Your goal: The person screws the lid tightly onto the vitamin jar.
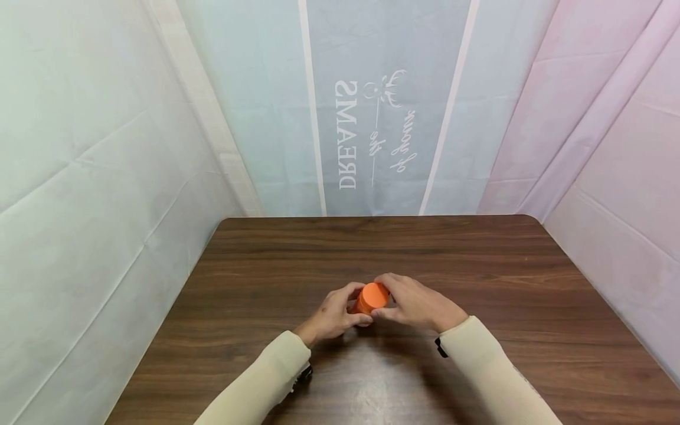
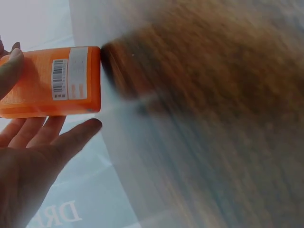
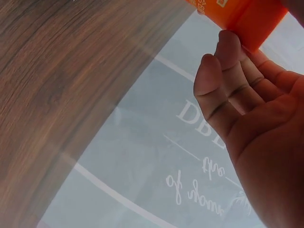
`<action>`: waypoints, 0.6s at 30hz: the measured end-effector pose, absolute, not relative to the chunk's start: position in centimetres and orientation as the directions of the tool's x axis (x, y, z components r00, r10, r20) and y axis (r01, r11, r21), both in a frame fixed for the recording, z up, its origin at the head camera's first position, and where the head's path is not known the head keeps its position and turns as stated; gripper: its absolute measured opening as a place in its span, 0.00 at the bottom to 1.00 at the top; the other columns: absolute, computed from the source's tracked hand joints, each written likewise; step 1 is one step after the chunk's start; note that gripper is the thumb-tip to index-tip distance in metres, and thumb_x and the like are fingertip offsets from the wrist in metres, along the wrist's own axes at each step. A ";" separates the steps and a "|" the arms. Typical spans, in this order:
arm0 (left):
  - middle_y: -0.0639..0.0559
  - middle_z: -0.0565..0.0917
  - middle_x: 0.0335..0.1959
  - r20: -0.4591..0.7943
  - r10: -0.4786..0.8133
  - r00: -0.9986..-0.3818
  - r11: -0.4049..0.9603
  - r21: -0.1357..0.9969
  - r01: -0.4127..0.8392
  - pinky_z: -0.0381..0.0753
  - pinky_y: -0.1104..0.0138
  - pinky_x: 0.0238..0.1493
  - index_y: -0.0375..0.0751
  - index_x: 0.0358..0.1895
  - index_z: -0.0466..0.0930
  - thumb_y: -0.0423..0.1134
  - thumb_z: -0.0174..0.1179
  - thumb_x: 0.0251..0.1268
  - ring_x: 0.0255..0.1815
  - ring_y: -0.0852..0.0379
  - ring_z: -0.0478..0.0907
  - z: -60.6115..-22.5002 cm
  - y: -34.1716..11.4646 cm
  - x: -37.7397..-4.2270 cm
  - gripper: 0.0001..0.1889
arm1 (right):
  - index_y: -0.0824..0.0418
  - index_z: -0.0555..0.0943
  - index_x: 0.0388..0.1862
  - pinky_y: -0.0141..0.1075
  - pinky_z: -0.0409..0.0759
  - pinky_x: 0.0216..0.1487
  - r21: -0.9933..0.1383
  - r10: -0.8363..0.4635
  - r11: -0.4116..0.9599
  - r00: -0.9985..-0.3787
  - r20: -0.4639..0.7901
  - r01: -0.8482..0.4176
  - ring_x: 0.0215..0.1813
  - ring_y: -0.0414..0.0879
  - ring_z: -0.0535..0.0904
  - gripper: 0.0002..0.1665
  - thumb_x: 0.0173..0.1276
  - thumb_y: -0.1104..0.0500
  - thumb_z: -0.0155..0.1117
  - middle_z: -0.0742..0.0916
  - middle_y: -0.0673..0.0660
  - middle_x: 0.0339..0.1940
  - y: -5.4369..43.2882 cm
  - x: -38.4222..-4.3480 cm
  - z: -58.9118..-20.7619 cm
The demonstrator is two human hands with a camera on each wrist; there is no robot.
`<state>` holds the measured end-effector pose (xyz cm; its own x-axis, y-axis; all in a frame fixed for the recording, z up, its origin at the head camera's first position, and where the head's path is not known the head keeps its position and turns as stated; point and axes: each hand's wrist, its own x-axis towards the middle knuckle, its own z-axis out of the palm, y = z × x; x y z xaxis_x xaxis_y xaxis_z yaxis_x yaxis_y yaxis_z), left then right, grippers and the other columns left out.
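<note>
An orange bottle (image 2: 38,85) with an orange screw cap (image 1: 375,295) stands about upright over the middle of the table, its base close to the wood. In the left wrist view a white barcode label (image 2: 69,73) shows near its base. My left hand (image 1: 332,314) holds the bottle's body from the left, thumb on the near side and fingers on the far side. From the right, my right hand (image 1: 417,302) grips the cap between thumb and fingers. The right wrist view shows only part of the bottle, at the top edge, above the right hand's fingers.
A dark wood-grain table (image 1: 265,248) lies under both hands. A pale blue-grey cloth with mirrored lettering (image 1: 347,136) hangs behind its far edge. Light cloth walls (image 1: 95,177) flank the table on both sides.
</note>
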<state>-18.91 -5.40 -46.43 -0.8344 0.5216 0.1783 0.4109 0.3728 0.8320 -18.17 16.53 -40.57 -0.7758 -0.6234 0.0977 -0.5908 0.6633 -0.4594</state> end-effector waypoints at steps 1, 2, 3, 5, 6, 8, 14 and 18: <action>0.44 0.79 0.60 0.168 0.519 -0.838 0.370 0.840 0.397 0.77 0.61 0.59 0.37 0.63 0.72 0.31 0.72 0.58 0.61 0.49 0.77 -46.5 -5.5 -18.9 0.29 | 0.60 0.75 0.58 0.35 0.78 0.43 -0.458 -0.622 0.666 -0.777 0.096 -0.589 0.42 0.45 0.79 0.28 0.67 0.46 0.70 0.81 0.47 0.44 16.4 -18.2 -40.6; 0.44 0.79 0.61 0.156 0.517 -0.842 0.365 0.849 0.382 0.77 0.61 0.59 0.37 0.63 0.71 0.31 0.71 0.59 0.62 0.49 0.77 -46.5 -5.5 -18.9 0.29 | 0.60 0.75 0.58 0.36 0.78 0.44 -0.459 -0.622 0.665 -0.777 0.096 -0.589 0.44 0.45 0.80 0.28 0.68 0.46 0.70 0.81 0.47 0.45 16.3 -18.3 -40.6; 0.44 0.78 0.62 0.142 0.515 -0.845 0.357 0.861 0.363 0.77 0.60 0.59 0.37 0.64 0.71 0.30 0.71 0.59 0.63 0.48 0.77 -46.5 -5.6 -18.9 0.29 | 0.60 0.75 0.58 0.37 0.78 0.45 -0.459 -0.620 0.667 -0.779 0.095 -0.587 0.44 0.46 0.80 0.28 0.67 0.46 0.70 0.81 0.47 0.45 16.3 -18.3 -40.6; 0.43 0.77 0.63 0.122 0.518 -0.846 0.338 0.880 0.333 0.77 0.61 0.60 0.37 0.65 0.70 0.30 0.70 0.61 0.64 0.48 0.75 -46.6 -5.7 -19.0 0.29 | 0.60 0.75 0.58 0.38 0.79 0.46 -0.459 -0.615 0.671 -0.783 0.096 -0.583 0.46 0.46 0.80 0.28 0.67 0.46 0.71 0.81 0.47 0.46 16.1 -18.4 -40.6; 0.43 0.76 0.64 0.115 0.521 -0.846 0.328 0.888 0.323 0.77 0.61 0.60 0.38 0.65 0.70 0.30 0.69 0.61 0.65 0.48 0.75 -46.7 -5.8 -19.0 0.29 | 0.61 0.75 0.58 0.38 0.79 0.46 -0.463 -0.612 0.671 -0.785 0.095 -0.579 0.46 0.46 0.80 0.28 0.67 0.47 0.71 0.81 0.48 0.46 16.0 -18.4 -40.6; 0.44 0.76 0.65 0.105 0.528 -0.843 0.306 0.902 0.304 0.76 0.61 0.61 0.38 0.65 0.70 0.30 0.68 0.62 0.67 0.48 0.73 -46.9 -5.9 -19.1 0.29 | 0.62 0.75 0.59 0.39 0.79 0.47 -0.470 -0.606 0.674 -0.790 0.090 -0.570 0.47 0.47 0.80 0.28 0.67 0.48 0.71 0.81 0.49 0.47 15.8 -18.5 -40.6; 0.47 0.75 0.65 0.093 0.541 -0.836 0.277 0.919 0.281 0.74 0.59 0.63 0.41 0.65 0.70 0.33 0.69 0.62 0.69 0.49 0.70 -47.2 -6.3 -19.2 0.28 | 0.63 0.74 0.60 0.40 0.79 0.47 -0.475 -0.602 0.677 -0.794 0.081 -0.562 0.47 0.47 0.80 0.29 0.67 0.48 0.71 0.81 0.51 0.49 15.5 -18.6 -40.8; 0.49 0.75 0.66 0.081 0.547 -0.833 0.264 0.928 0.263 0.73 0.58 0.64 0.43 0.66 0.70 0.34 0.69 0.63 0.70 0.50 0.69 -47.2 -6.4 -19.3 0.28 | 0.63 0.75 0.59 0.40 0.79 0.47 -0.456 -0.600 0.683 -0.794 0.097 -0.571 0.46 0.44 0.80 0.29 0.67 0.47 0.71 0.81 0.51 0.48 15.4 -18.7 -41.1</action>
